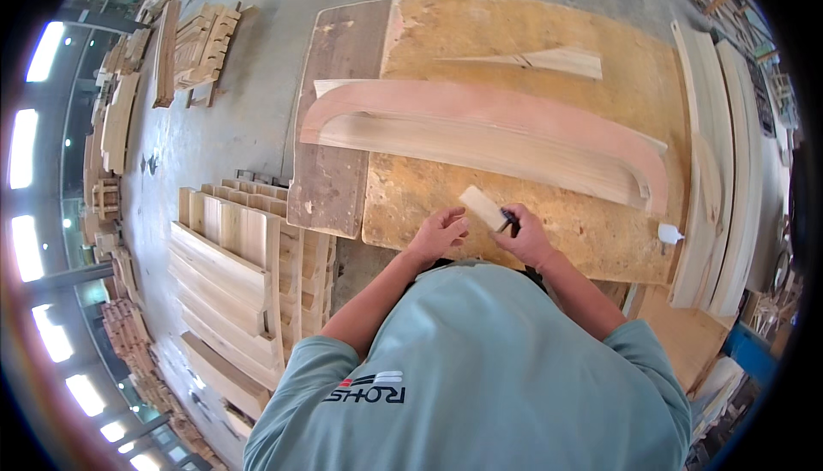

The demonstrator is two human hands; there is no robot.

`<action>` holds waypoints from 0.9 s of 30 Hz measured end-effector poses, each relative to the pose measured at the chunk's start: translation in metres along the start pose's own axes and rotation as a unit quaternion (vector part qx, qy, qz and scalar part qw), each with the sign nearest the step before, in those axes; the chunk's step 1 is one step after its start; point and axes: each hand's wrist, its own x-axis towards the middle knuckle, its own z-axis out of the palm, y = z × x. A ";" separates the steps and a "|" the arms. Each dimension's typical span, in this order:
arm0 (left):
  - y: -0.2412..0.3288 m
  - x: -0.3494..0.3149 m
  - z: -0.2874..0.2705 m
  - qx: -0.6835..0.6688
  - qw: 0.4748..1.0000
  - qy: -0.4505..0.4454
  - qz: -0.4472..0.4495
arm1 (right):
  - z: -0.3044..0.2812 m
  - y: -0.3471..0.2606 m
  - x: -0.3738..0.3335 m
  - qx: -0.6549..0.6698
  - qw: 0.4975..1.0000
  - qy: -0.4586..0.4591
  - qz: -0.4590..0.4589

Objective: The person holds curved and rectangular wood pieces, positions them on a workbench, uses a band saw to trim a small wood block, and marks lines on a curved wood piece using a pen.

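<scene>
Workbench (407,201): right hand (530,240) grips pale block (482,205), long axis up-left; left hand (438,233) unclenched.

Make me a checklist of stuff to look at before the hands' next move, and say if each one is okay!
1. Right hand gripping the small wood block: ok. What the dark item in that hand is: cannot tell.
2. Left hand free: ok, nothing shows in it.
3. Pink arch covering the whole pale board: not ok, pale wood shows inside its curve.
4. Pink arch fastened to the board: cannot tell.
5. Tapered wood piece apart from the arch: ok, it lies beyond it.
6. White bottle well away from the bench edge: not ok, it's near the right edge.
</scene>
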 end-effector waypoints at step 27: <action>0.057 0.016 -0.342 -0.048 0.990 0.116 0.062 | 0.316 -0.162 0.236 -0.038 0.969 0.240 0.042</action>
